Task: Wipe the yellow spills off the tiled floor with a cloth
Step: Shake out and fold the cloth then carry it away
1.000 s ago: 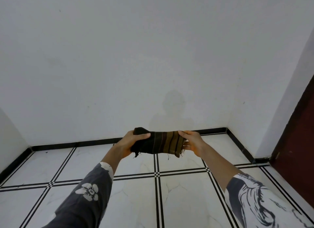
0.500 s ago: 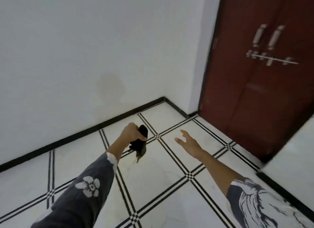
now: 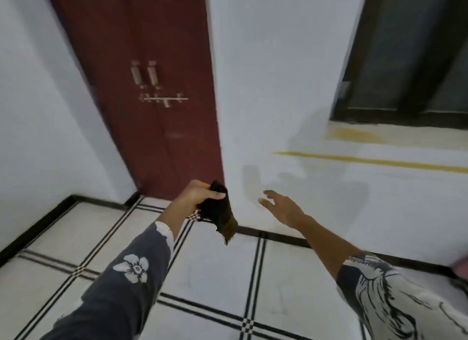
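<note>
My left hand (image 3: 200,195) is closed around a dark striped cloth (image 3: 220,213), bunched up, with one brown corner hanging down. It is held up in front of me, well above the white tiled floor (image 3: 215,276) with its black grid lines. My right hand (image 3: 283,208) is empty, fingers spread, a little to the right of the cloth and apart from it. A yellowish stain (image 3: 354,134) and a yellow line (image 3: 379,162) show on a pale ledge at the right. No yellow spill is visible on the floor tiles in view.
A dark red double door (image 3: 157,99) with metal handles stands in the corner ahead. White walls meet the floor at a black skirting (image 3: 38,225). A dark-framed window (image 3: 410,61) sits above the ledge at upper right.
My right hand let go of the cloth, which was stretched between both hands; the left hand alone now holds it bunched. The view has swung right, past the door to the window and ledge.
</note>
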`<action>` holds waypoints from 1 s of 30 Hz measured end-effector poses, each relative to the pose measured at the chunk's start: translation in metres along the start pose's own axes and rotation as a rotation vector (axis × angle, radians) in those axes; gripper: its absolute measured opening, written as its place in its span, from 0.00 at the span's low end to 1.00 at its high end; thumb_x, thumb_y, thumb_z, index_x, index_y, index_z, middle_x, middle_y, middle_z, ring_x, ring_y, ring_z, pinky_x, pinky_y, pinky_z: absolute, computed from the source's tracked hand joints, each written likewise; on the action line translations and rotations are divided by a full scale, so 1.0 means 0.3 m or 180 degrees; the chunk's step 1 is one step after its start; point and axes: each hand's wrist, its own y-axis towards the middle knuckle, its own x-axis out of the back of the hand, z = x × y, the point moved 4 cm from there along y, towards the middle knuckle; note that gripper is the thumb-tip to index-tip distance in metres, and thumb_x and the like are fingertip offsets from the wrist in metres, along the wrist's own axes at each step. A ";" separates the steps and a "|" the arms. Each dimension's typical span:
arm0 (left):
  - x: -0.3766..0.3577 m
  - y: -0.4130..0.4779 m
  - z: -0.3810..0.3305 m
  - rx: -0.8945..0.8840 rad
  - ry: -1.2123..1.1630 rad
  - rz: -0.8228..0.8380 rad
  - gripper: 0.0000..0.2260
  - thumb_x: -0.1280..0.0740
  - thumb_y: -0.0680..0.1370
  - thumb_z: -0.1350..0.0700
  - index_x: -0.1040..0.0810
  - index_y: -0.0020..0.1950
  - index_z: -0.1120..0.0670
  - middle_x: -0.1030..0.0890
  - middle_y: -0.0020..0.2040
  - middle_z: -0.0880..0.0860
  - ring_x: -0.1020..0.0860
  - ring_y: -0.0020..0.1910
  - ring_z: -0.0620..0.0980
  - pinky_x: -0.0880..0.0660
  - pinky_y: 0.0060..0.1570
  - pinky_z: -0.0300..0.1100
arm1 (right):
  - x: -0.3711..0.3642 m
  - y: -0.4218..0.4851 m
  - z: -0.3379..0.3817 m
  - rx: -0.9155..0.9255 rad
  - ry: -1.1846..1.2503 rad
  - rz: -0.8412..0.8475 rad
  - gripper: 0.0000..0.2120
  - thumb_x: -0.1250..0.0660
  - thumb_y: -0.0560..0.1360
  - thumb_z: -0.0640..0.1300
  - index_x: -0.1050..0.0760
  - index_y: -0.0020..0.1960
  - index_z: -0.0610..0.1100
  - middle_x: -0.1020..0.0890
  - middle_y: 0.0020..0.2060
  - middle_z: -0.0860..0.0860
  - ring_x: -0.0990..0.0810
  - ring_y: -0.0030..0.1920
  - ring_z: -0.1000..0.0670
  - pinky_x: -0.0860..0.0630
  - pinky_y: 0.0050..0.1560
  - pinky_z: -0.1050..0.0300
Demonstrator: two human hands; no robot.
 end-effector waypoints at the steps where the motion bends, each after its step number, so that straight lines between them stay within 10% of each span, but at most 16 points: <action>1: -0.097 0.037 -0.070 -0.0044 0.0024 0.0076 0.17 0.24 0.68 0.61 0.21 0.55 0.64 0.18 0.51 0.60 0.19 0.48 0.55 0.22 0.48 0.47 | 0.080 -0.003 -0.076 -0.0022 -0.0017 -0.0088 0.26 0.47 0.78 0.58 0.39 0.72 0.46 0.32 0.70 0.46 0.32 0.68 0.44 0.37 0.66 0.51; 18: -1.111 0.748 -1.035 -0.1109 0.0377 0.0507 0.13 0.25 0.69 0.61 0.21 0.49 0.67 0.20 0.46 0.62 0.21 0.46 0.58 0.22 0.44 0.49 | 0.987 0.337 -0.959 -0.0852 -0.0034 -0.1254 0.28 0.49 0.78 0.60 0.43 0.74 0.46 0.36 0.73 0.46 0.39 0.72 0.46 0.41 0.71 0.45; 30: -1.562 1.237 -1.242 -0.0494 -0.0967 0.0688 0.16 0.28 0.72 0.62 0.24 0.59 0.62 0.21 0.56 0.59 0.23 0.53 0.56 0.26 0.49 0.48 | 1.276 0.642 -1.391 -0.1310 -0.0382 -0.1550 0.28 0.59 0.79 0.59 0.54 0.76 0.50 0.51 0.76 0.51 0.54 0.76 0.50 0.56 0.74 0.46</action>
